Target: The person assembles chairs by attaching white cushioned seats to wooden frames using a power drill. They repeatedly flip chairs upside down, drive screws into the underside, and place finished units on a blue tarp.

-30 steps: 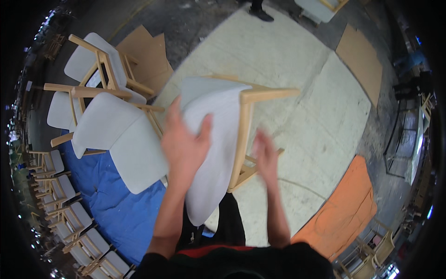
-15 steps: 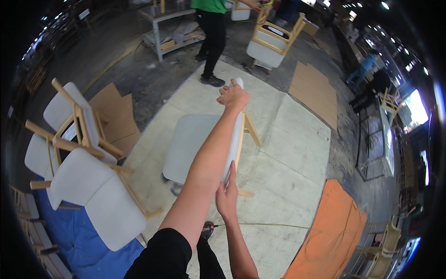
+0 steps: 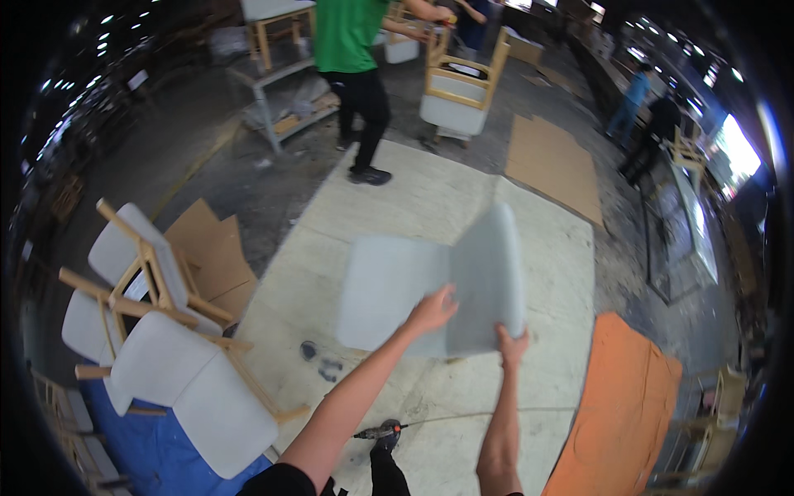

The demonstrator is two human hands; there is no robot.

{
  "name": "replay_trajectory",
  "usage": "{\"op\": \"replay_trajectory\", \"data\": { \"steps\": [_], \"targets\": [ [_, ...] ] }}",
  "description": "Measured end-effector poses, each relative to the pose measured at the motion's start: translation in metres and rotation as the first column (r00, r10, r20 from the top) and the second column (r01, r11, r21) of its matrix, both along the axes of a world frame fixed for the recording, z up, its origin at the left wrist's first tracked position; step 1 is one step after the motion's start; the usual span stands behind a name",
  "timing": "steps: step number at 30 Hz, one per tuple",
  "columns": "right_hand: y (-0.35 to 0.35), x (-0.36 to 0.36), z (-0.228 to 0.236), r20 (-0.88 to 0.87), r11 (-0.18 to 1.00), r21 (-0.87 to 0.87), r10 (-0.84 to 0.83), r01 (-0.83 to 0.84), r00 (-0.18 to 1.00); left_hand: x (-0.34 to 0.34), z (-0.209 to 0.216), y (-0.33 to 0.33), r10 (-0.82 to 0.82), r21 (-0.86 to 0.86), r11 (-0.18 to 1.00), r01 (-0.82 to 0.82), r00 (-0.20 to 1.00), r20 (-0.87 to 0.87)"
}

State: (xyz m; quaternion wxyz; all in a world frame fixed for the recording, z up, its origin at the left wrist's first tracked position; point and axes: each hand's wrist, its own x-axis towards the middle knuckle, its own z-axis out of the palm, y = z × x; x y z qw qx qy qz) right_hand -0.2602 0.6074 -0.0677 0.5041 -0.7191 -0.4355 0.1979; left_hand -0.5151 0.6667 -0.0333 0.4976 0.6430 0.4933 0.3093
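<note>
A pale grey upholstered chair (image 3: 395, 277) stands in front of me on a light floor sheet. Its backrest (image 3: 488, 273) rises on the right side, slightly blurred. My right hand (image 3: 514, 345) grips the near edge of that backrest, thumb on the front face and fingers behind. Over the near part of the seat, beside where it meets the backrest, is my left hand (image 3: 434, 308). Its fingers are stretched out and hold nothing; whether they touch the upholstery I cannot tell. The chair's legs are hidden beneath it.
Several similar chairs (image 3: 169, 364) lie piled on a blue cloth at left. By my foot lies a dark corded tool (image 3: 379, 431). An orange sheet (image 3: 616, 405) is at right, cardboard (image 3: 552, 165) farther off. A person in green (image 3: 351, 37) works beyond, near another chair (image 3: 455, 103).
The chair has turned, so its backrest front now faces me more. My left hand has come back from the backrest's far end toward the seat; my right hand has moved right, still on the backrest.
</note>
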Motion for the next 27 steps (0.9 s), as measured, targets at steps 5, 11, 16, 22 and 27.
{"op": "replay_trajectory", "data": {
  "steps": [5,11,16,22,27],
  "targets": [
    [0.064,0.089,-0.022,0.065,0.992,-0.014,0.127,-0.126,0.990,-0.162,-0.107,-0.210,0.214,-0.043,0.969,-0.245,0.910,-0.355],
    [0.108,0.091,-0.045,-0.052,0.974,0.088,0.214,-0.209,0.976,-0.421,-0.090,-0.460,0.225,-0.106,0.836,-0.538,0.512,-0.829],
    [0.116,0.139,-0.050,0.483,0.969,0.066,-0.239,0.237,0.842,-0.548,0.031,-0.503,0.339,0.121,0.621,-0.774,0.126,-0.932],
    [0.080,0.058,-0.059,0.523,0.817,-0.493,0.003,0.299,0.853,-0.753,0.114,-0.549,0.247,0.328,0.653,-0.682,-0.217,-0.944],
    [-0.031,-0.127,-0.119,0.715,0.884,-0.395,0.467,-0.250,0.521,-0.877,0.059,-0.486,0.377,0.312,0.711,-0.630,-0.033,-0.926]
  ]
}}
